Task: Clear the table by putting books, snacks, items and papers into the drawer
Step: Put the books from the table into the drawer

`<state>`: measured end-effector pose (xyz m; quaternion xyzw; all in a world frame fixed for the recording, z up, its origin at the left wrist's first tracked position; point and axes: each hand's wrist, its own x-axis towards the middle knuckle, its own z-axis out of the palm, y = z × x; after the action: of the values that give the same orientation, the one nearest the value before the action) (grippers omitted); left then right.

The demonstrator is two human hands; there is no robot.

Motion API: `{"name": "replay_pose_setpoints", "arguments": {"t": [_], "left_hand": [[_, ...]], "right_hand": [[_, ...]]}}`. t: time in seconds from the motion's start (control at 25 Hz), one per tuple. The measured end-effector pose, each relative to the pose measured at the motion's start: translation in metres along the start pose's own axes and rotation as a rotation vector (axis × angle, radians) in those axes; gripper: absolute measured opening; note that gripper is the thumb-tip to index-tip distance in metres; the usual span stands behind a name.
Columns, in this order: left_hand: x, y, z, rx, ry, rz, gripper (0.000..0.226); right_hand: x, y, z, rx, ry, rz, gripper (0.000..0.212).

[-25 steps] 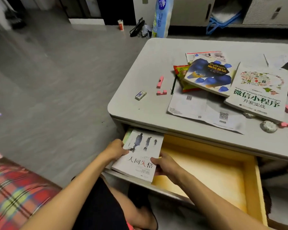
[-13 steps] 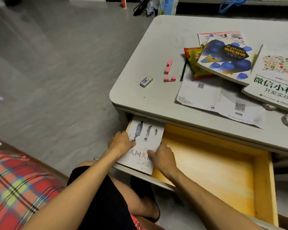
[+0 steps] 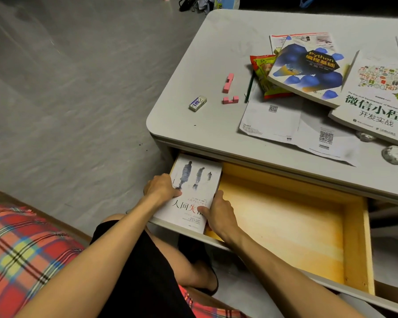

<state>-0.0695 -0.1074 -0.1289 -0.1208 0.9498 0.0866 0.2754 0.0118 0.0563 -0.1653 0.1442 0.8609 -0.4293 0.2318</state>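
A white paperback (image 3: 193, 180) with dark figures on its cover lies at the left end of the open yellow drawer (image 3: 354, 244). My left hand (image 3: 160, 188) grips its left edge and my right hand (image 3: 217, 212) holds its right edge, thumb on the cover. On the grey table (image 3: 216, 125) lie a blue Python book (image 3: 308, 72), a white book with green title (image 3: 377, 99), a red-green snack packet (image 3: 262, 74), folded papers (image 3: 285, 125), two pink blocks (image 3: 228, 82), an eraser (image 3: 197, 103) and a dark pencil (image 3: 249, 88).
Two round grey lumps (image 3: 395, 154) sit near the table's front right. A plaid cushion (image 3: 21, 249) lies at lower left by my knee. Grey floor spreads to the left, with bags and a blue-white pack (image 3: 225, 2) beyond the table.
The paperback has slid further into the drawer's left end and lies flatter; both hands moved in with it. The view has tilted down and nearer.
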Motion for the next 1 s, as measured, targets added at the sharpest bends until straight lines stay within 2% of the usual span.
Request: {"name": "replay_pose_setpoints", "arguments": {"t": [0.36,0.52,0.6,0.72,0.8,0.88,0.92,1.0], "left_hand": [[-0.002,0.002,0.000,0.018,-0.005,0.011,0.043],[-0.009,0.009,-0.012,0.037,-0.070,-0.008,0.039],[-0.023,0.022,-0.022,0.100,0.003,0.032,0.044],[-0.050,0.066,-0.043,0.096,0.161,0.241,0.049],[-0.065,0.112,-0.064,-0.134,0.086,0.405,0.043],[-0.071,0.160,-0.083,-0.457,-0.028,0.484,0.037],[-0.072,0.185,-0.091,-0.614,-0.082,0.481,0.035],[-0.061,0.234,-0.099,-0.907,-0.192,0.409,0.034]], "right_hand": [[0.006,0.006,0.002,-0.050,-0.015,-0.028,0.057],[0.003,0.012,-0.015,-0.137,-0.070,-0.046,0.050],[-0.003,0.016,-0.044,-0.187,-0.053,-0.070,0.043],[-0.016,0.025,-0.110,-0.139,0.121,-0.180,0.019],[-0.025,0.031,-0.163,-0.054,0.344,-0.243,0.011],[-0.028,0.035,-0.223,-0.005,0.578,-0.266,0.010],[-0.024,0.041,-0.255,-0.020,0.687,-0.261,0.012],[-0.004,0.056,-0.323,-0.080,0.818,-0.153,0.031]]}}
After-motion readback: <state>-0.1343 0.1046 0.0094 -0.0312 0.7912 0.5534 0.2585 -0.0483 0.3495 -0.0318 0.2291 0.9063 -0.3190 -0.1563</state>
